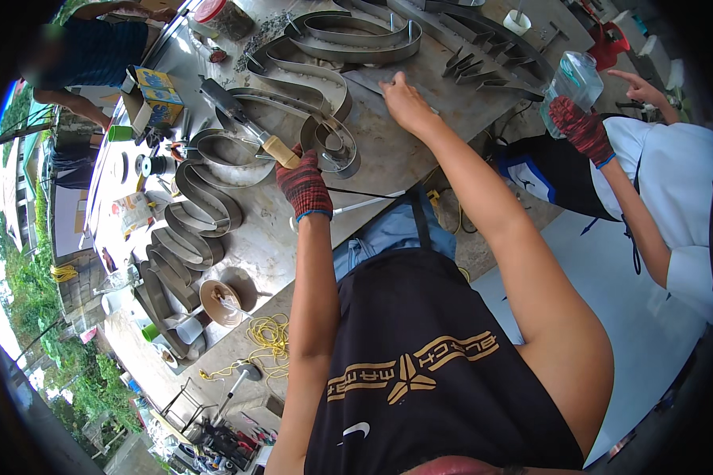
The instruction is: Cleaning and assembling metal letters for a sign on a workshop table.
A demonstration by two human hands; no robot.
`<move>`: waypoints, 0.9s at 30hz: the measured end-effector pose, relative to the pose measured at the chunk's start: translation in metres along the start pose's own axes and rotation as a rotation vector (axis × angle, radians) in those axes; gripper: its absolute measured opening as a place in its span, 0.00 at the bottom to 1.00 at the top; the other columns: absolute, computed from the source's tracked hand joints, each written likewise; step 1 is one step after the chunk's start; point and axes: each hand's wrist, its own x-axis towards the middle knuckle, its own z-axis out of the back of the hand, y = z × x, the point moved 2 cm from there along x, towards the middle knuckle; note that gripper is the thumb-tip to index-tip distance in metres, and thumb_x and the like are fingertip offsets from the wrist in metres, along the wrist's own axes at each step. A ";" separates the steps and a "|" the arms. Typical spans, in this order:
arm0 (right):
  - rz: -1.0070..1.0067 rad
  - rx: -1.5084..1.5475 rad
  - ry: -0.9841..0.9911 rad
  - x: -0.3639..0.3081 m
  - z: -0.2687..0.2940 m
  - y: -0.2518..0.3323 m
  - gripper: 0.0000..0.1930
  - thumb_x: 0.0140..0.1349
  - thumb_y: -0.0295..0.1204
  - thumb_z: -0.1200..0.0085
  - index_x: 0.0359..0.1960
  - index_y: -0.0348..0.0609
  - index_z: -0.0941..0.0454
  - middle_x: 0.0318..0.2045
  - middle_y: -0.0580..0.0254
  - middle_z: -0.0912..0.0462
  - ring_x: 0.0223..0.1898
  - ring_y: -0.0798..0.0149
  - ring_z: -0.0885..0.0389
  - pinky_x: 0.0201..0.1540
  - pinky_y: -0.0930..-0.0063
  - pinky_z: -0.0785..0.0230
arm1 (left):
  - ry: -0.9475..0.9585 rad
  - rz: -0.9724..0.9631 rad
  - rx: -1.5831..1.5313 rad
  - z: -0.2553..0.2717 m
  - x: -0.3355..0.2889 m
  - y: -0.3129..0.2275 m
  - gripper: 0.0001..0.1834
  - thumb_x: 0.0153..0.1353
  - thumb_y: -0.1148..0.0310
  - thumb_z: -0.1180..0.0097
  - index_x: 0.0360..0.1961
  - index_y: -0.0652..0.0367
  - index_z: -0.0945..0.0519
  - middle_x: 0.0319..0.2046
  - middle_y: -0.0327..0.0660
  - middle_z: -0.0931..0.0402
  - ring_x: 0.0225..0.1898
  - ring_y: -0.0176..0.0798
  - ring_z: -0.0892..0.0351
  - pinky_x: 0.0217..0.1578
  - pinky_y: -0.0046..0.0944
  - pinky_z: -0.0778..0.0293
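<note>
My left hand (305, 184), in a red and black knit glove, grips the wooden handle of a soldering iron (245, 119). Its dark metal head points up and left over the curved metal strips, and a black cord trails right from my hand. My bare right hand (408, 104) reaches over the table beside the metal lettering, fingers bent together. A thin pale edge shows by its palm; what the fingers hold, if anything, I cannot make out. Closest to both hands are bent grey metal letter forms (337, 99), standing on edge on the metal table (265, 218).
At right, a co-worker's gloved hand (582, 127) holds a clear plastic container (572, 83). Another person (95, 55) stands across the table. A cardboard box (154, 99), a wire spool (157, 165), a red-lidded jar (223, 17) and a brown bowl (220, 303) surround the letters. Yellow cord (269, 336) lies below.
</note>
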 end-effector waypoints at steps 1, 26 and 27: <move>-0.037 0.017 -0.006 -0.009 0.003 -0.005 0.17 0.72 0.29 0.61 0.56 0.36 0.26 0.53 0.35 0.31 0.50 0.33 0.21 0.54 0.46 0.28 | -0.001 0.001 -0.004 0.000 0.001 0.001 0.16 0.55 0.76 0.36 0.46 0.60 0.22 0.29 0.36 0.24 0.25 0.30 0.28 0.27 0.32 0.31; 0.028 -0.088 -0.184 -0.101 0.046 -0.003 0.18 0.69 0.25 0.55 0.59 0.32 0.27 0.48 0.45 0.29 0.45 0.43 0.20 0.50 0.54 0.27 | -0.010 0.009 0.019 0.002 0.006 0.008 0.16 0.54 0.76 0.37 0.45 0.60 0.21 0.29 0.36 0.23 0.24 0.31 0.27 0.27 0.32 0.31; 0.009 -0.087 -0.166 -0.094 0.042 -0.007 0.18 0.69 0.25 0.55 0.59 0.32 0.27 0.48 0.45 0.29 0.45 0.43 0.20 0.50 0.54 0.27 | -0.010 0.010 0.018 0.002 0.006 0.008 0.16 0.54 0.76 0.37 0.45 0.60 0.21 0.29 0.36 0.23 0.24 0.31 0.27 0.27 0.32 0.31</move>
